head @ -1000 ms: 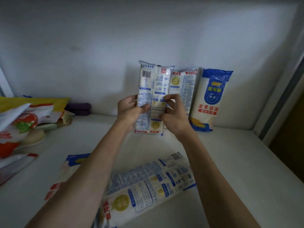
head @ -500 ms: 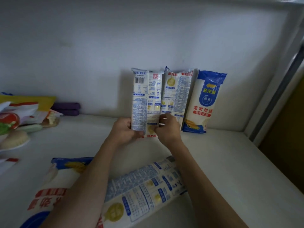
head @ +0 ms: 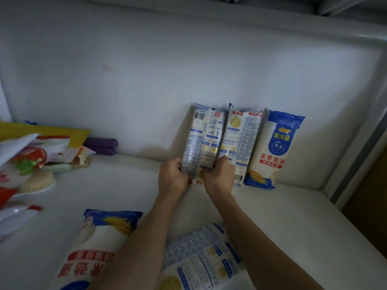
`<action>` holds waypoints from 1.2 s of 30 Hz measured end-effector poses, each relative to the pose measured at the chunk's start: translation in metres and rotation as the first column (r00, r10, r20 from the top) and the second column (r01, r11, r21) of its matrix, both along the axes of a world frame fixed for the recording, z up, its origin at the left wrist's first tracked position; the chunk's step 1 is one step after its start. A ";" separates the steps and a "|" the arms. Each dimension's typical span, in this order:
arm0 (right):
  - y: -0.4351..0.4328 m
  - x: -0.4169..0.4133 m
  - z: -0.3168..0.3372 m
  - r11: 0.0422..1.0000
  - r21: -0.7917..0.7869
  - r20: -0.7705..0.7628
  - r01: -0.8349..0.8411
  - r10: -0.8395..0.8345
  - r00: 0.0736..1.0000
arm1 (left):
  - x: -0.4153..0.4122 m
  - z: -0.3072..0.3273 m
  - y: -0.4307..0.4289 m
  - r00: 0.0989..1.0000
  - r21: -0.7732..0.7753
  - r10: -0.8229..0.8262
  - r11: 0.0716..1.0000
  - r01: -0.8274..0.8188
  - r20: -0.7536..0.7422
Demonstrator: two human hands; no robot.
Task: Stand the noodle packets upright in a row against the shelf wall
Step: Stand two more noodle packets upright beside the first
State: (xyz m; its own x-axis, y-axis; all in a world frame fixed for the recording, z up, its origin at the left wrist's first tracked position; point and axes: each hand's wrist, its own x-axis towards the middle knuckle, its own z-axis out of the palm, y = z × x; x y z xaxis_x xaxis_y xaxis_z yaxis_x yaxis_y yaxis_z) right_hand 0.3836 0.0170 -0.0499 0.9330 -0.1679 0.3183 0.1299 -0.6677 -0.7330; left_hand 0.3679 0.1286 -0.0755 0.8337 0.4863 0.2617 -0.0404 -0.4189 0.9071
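Three noodle packets stand against the white shelf wall (head: 146, 80). The leftmost packet (head: 201, 135), printed side out, is upright and held near its bottom by both hands: my left hand (head: 172, 176) on its left edge, my right hand (head: 218, 174) on its right. Beside it leans a second white packet (head: 243, 139), and right of that a blue-topped packet (head: 272, 149). Two more packets lie flat on the shelf floor near me: a blue-and-red one (head: 92, 248) at lower left and a white printed one (head: 201, 260) under my arms.
A heap of bags and wrappers (head: 31, 155) with a round brush (head: 38, 181) fills the left side. Two purple rolls (head: 100, 146) lie at the wall's foot. The shelf's right side wall and a grey frame (head: 356, 155) close off the right.
Both hands slid down from the packet's middle to its bottom, and the packet has been lowered and set against the wall beside the others. The view has tilted down.
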 end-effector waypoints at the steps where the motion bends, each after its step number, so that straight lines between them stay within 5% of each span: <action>1: 0.001 0.001 -0.001 1.000 -0.006 0.006 0.005 -0.005 1.000 | 0.001 0.000 -0.001 1.000 0.011 0.028 1.000 -0.028 0.002; 6: 0.007 0.005 -0.003 0.996 -0.073 0.048 0.045 -0.041 0.998 | -0.002 -0.002 -0.002 0.978 -0.032 0.193 0.980 -0.196 -0.077; 28: -0.015 -0.014 0.004 0.997 -0.078 -0.096 0.000 -0.008 0.995 | 0.003 -0.010 0.000 0.997 -0.040 0.068 0.997 -0.070 -0.045; 36: -0.014 -0.078 0.031 0.963 -0.191 -0.198 -0.192 0.154 0.968 | -0.058 0.045 0.001 0.961 0.001 -0.157 0.987 0.162 -0.226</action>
State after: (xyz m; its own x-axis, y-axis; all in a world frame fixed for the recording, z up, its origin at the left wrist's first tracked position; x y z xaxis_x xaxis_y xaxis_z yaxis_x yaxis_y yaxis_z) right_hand 0.3058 0.0034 -0.0190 0.9867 0.0528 0.1537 0.1361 -0.7859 -0.6032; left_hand 0.3095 0.1296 -0.0306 0.9384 0.3390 0.0669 0.0957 -0.4409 0.8925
